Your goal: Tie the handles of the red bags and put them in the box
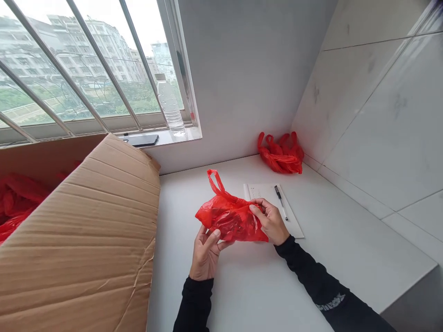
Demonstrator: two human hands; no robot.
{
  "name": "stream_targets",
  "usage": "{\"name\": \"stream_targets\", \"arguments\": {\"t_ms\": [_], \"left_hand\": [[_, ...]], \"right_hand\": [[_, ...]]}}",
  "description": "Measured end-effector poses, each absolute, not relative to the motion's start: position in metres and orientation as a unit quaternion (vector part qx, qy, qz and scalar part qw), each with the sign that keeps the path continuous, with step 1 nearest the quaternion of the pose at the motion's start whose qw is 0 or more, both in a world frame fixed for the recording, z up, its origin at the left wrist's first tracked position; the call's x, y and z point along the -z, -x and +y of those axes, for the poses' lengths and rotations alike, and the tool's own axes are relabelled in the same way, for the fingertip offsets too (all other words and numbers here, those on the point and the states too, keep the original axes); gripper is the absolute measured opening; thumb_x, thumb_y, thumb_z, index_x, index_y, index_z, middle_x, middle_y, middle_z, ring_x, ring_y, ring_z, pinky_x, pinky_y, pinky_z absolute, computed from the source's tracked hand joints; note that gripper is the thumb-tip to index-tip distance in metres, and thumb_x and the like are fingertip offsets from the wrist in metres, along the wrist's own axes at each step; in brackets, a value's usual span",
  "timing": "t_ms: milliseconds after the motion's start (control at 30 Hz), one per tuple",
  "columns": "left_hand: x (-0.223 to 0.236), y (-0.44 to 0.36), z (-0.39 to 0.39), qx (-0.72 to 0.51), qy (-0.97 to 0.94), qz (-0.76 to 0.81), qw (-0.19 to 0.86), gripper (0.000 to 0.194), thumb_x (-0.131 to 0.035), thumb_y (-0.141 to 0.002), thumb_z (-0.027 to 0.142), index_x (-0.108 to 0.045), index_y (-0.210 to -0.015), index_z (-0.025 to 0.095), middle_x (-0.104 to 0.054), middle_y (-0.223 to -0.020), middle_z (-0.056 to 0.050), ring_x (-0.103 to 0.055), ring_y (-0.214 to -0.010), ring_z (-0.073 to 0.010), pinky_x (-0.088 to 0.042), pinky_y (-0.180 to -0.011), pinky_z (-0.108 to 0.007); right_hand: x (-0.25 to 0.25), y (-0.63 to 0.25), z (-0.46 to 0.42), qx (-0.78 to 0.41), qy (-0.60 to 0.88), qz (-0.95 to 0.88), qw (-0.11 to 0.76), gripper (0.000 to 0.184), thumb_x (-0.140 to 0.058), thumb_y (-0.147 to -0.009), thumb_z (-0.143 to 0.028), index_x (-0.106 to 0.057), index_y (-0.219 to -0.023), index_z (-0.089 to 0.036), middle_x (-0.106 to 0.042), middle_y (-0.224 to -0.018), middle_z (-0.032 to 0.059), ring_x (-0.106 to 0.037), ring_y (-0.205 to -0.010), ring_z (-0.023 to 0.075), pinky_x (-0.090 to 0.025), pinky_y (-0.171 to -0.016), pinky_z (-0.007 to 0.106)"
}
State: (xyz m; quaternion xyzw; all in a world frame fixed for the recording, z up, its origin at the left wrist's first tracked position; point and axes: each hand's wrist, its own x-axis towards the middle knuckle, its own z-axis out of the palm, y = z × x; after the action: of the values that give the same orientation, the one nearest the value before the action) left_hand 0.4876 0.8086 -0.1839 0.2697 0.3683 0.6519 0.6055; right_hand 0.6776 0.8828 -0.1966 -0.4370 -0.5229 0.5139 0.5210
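A red plastic bag (231,216) is held up over the white table, one handle loop standing at its upper left. Something dark shows faintly through the thin plastic, too blurred to name. My left hand (206,251) supports the bag from below, its thumb pressed on the near side. At the upper right edge, my right hand (272,220) pinches the plastic between thumb and fingers. Behind the right hand lies a notebook (294,226) with a black pen (281,203) across its page.
Another red bag (282,154) sits in the far corner against the wall. On the left stands a large cardboard box (86,230) with red bags (20,198) inside. The window sill bears a water bottle (170,108) and a dark phone (143,140). The table (346,258) ends at front right.
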Motion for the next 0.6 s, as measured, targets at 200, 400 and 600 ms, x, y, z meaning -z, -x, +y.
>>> {"name": "stream_targets", "arguments": {"t_ms": [200,400,600], "left_hand": [[0.182,-0.494,0.809,-0.653,-0.288,0.399,0.576,0.052,-0.085,-0.073,0.025,-0.065,-0.120,0.018,-0.070,-0.091,-0.005,-0.070,-0.070,-0.0185,-0.063,-0.062,-0.032],[0.191,-0.492,0.814,-0.669,-0.264,0.418,0.555,0.038,-0.089,-0.069,0.025,-0.069,-0.100,0.016,-0.072,-0.088,-0.003,-0.066,-0.065,-0.0157,-0.056,-0.052,-0.027],[0.194,-0.496,0.813,-0.666,-0.265,0.413,0.562,0.045,-0.087,-0.072,0.029,-0.071,-0.112,0.017,-0.075,-0.115,-0.012,-0.068,-0.114,-0.0304,-0.056,-0.096,-0.038]], "right_hand": [[0.189,-0.683,0.878,-0.565,0.415,-0.496,0.513,0.039,-0.069,-0.087,-0.052,-0.064,-0.112,-0.022,-0.064,-0.083,0.0013,-0.063,-0.075,0.0179,-0.054,-0.073,0.031],[0.184,-0.681,0.871,-0.628,0.385,-0.503,0.452,0.058,-0.077,-0.081,-0.050,-0.054,-0.129,-0.026,-0.064,-0.102,0.0025,-0.067,-0.092,0.0200,-0.056,-0.085,0.035],[0.180,-0.677,0.863,-0.564,0.401,-0.578,0.432,0.043,-0.073,-0.084,-0.040,-0.058,-0.122,-0.028,-0.070,-0.096,0.0011,-0.068,-0.079,0.0187,-0.056,-0.082,0.036]]}}
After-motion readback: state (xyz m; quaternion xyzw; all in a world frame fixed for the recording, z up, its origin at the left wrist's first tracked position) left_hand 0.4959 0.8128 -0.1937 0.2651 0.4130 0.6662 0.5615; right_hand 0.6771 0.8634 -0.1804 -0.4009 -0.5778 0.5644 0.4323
